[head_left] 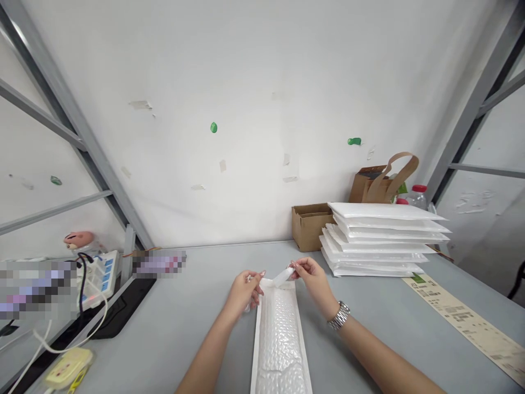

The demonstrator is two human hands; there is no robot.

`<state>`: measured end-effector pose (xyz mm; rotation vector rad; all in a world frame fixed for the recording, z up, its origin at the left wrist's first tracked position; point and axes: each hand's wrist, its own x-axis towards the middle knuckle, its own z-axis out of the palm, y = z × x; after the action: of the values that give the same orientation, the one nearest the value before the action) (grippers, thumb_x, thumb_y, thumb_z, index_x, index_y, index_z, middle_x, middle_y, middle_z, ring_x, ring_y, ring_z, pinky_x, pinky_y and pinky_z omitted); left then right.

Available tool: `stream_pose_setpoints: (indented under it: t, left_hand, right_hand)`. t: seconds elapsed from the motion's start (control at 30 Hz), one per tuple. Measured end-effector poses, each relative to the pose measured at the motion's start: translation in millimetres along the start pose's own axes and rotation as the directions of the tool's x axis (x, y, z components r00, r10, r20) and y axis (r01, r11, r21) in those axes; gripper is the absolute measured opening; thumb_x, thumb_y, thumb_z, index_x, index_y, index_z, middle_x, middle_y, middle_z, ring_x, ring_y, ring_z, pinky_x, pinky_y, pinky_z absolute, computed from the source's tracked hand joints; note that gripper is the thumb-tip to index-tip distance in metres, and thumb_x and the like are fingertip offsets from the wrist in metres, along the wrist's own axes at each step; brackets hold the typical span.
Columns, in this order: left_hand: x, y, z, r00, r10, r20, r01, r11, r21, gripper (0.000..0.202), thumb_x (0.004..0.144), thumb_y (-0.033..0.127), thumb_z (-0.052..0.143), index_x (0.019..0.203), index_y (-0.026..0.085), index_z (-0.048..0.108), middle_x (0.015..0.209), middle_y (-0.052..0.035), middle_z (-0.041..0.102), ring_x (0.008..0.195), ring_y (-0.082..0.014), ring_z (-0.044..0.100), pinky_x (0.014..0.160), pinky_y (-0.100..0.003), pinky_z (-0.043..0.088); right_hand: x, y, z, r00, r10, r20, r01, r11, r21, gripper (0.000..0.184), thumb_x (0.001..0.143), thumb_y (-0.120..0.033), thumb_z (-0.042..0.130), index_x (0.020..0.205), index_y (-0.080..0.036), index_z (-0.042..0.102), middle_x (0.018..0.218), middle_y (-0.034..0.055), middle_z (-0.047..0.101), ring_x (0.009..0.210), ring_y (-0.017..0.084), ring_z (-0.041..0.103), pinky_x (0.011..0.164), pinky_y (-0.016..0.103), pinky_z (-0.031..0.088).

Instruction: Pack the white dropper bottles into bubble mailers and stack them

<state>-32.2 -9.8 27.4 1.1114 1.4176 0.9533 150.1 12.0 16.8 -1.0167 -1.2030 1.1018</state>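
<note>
A white bubble mailer (pixel 281 334) lies lengthwise on the grey table, its far end between my two hands. At that end's left corner, my left hand (pixel 246 291) is closed in a pinch on the mailer's edge. My right hand (pixel 309 276) pinches a narrow whitish strip (pixel 283 277) that looks like the mailer's peel-off backing, lifted at a slant from the far end. A silver metal watch sits on the right wrist. Whether anything is inside the mailer cannot be seen.
To the right stand a stack of white mailers (pixel 377 241), a cardboard box (pixel 307 227) and a brown paper bag (pixel 379 186). A strip of printed labels (pixel 463 317) runs along the right side. On the left are a power strip (pixel 98 276), cables and a black mat (pixel 127 306).
</note>
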Motion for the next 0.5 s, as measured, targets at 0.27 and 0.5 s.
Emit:
stream_pose_setpoints:
  t: [0.27, 0.5]
  left_hand:
    - [4.7, -9.9, -2.4, 0.994, -0.098, 0.043, 0.092, 0.989, 0.111, 0.041, 0.064, 0.055, 0.061, 0.070, 0.018, 0.044, 0.041, 0.0045, 0.053, 0.028, -0.0069, 0.040, 0.030, -0.018, 0.025]
    - [10.0, -13.5, 6.1, 0.999, -0.035, 0.015, 0.033, 0.990, 0.137, 0.036, 0.069, 0.050, 0.058, 0.060, 0.021, 0.038, 0.036, 0.0099, 0.042, 0.026, -0.0051, 0.036, 0.029, -0.017, 0.024]
  right_hand:
    - [0.4, 7.5, -7.3, 0.983, -0.169, 0.072, 0.183, 0.919, -0.350, 0.030, 0.080, -0.050, 0.050, 0.075, -0.020, 0.055, 0.073, 0.0041, 0.064, 0.072, 0.021, 0.060, 0.070, 0.034, 0.044]
    - [-2.7, 6.2, -3.7, 0.970, -0.193, 0.148, 0.240, 0.854, -0.462, 0.021, 0.083, -0.039, 0.047, 0.074, -0.022, 0.056, 0.071, 0.0021, 0.063, 0.069, 0.018, 0.058, 0.066, 0.030, 0.042]
